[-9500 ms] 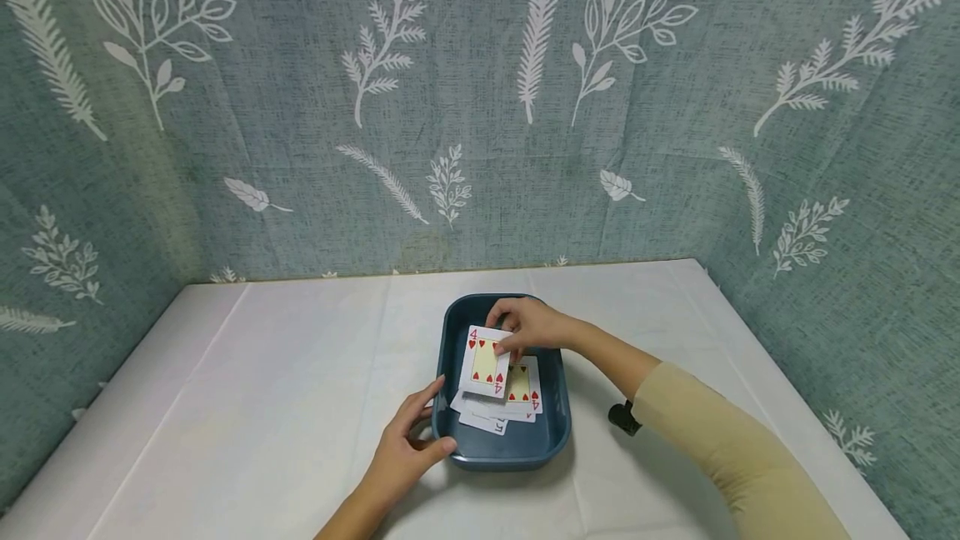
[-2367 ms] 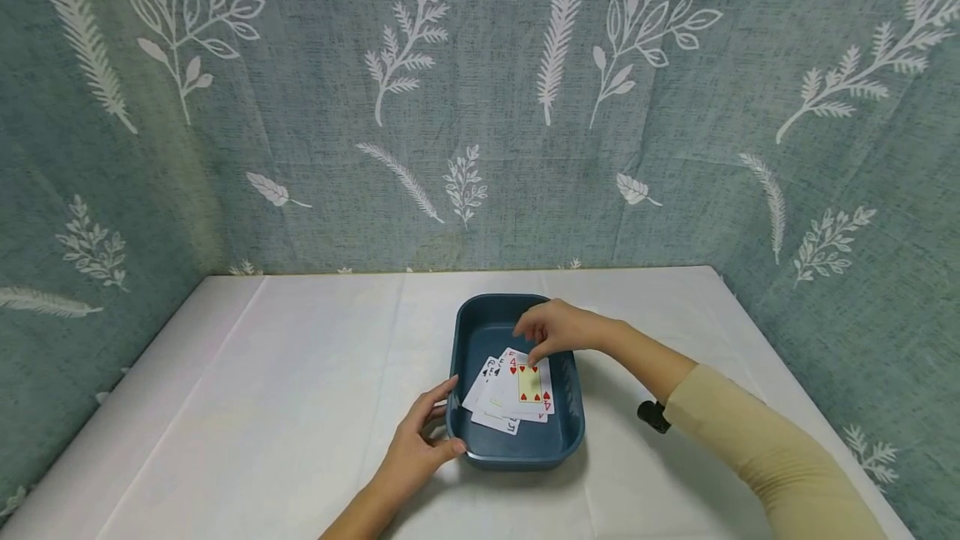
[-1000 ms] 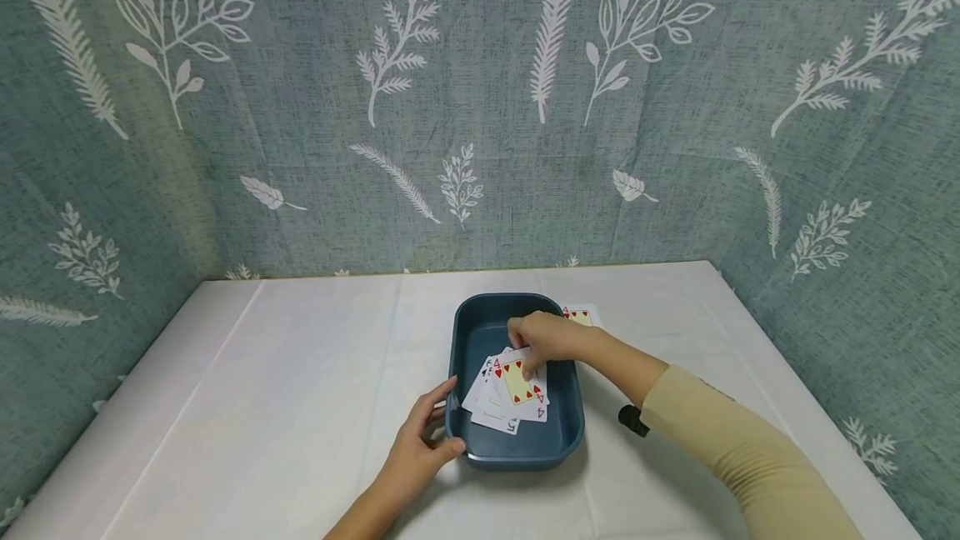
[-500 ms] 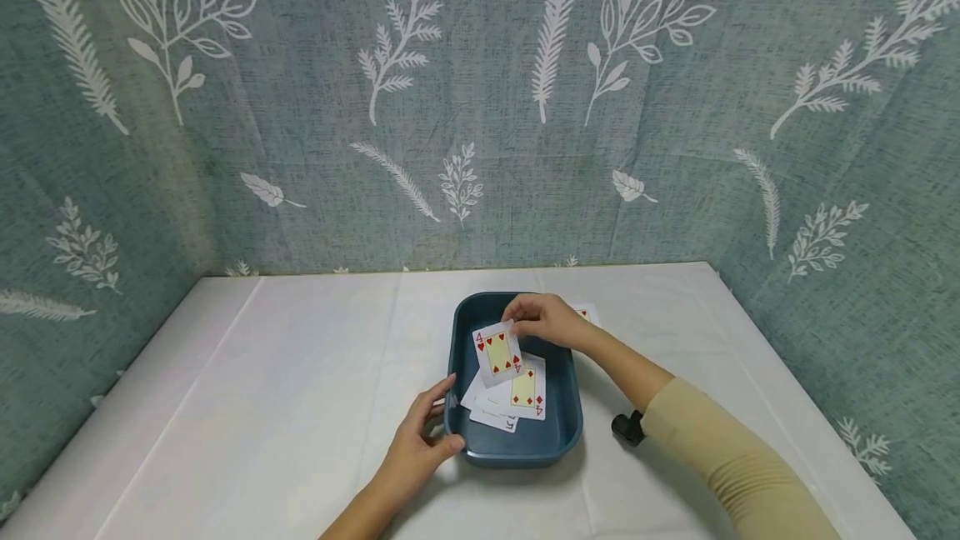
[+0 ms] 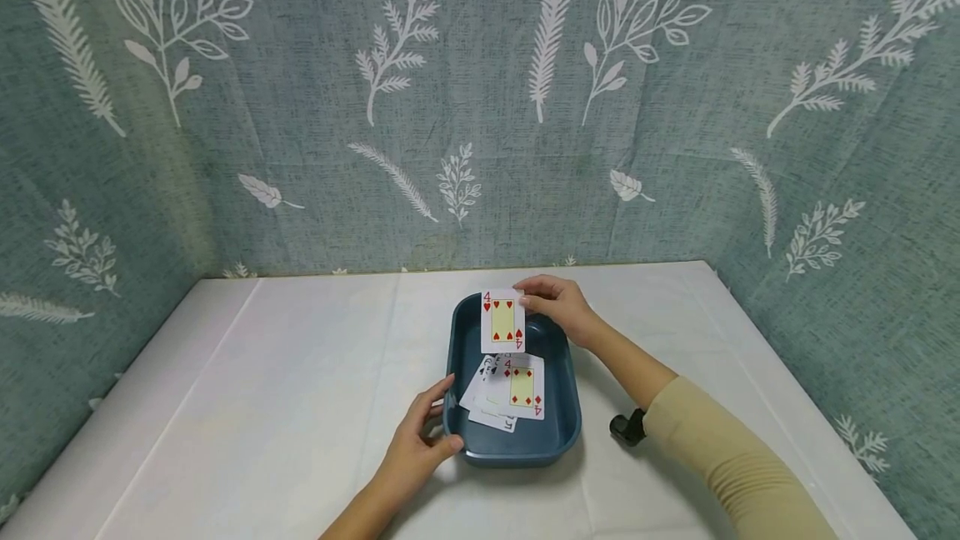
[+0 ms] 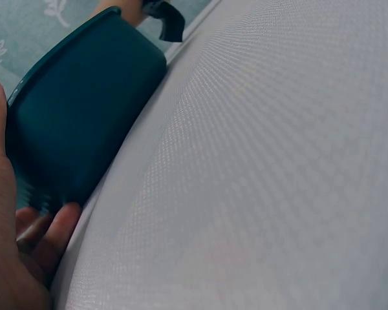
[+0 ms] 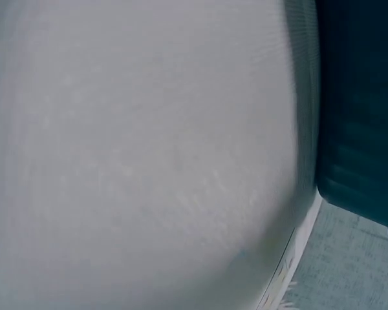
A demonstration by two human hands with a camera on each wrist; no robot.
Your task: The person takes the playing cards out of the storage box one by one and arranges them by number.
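Observation:
In the head view my right hand (image 5: 564,309) pinches a four of hearts playing card (image 5: 502,347) by its right edge, between thumb and fingers. The card is raised at the far end of a dark blue tray (image 5: 517,460), face toward me. Inside lies a small pile of cards, a four of diamonds (image 5: 538,394) on top; black-suited cards (image 5: 476,390) peep out at its left. My left hand (image 5: 412,448) holds the tray's near left corner, thumb at the front, fingers along the side. The left wrist view shows left fingers (image 6: 63,232) against the tray wall (image 6: 90,97).
A white cloth covers the table (image 5: 300,390). Leaf-patterned teal fabric (image 5: 480,107) stands behind it and at both sides. A small black device (image 5: 627,428) is by the right forearm. In the right wrist view the tray's outer wall (image 7: 362,116) rises at right.
Over the last second my right hand has lifted the four of hearts off the pile toward the tray's far end, uncovering the four of diamonds. The left hand stays on the tray.

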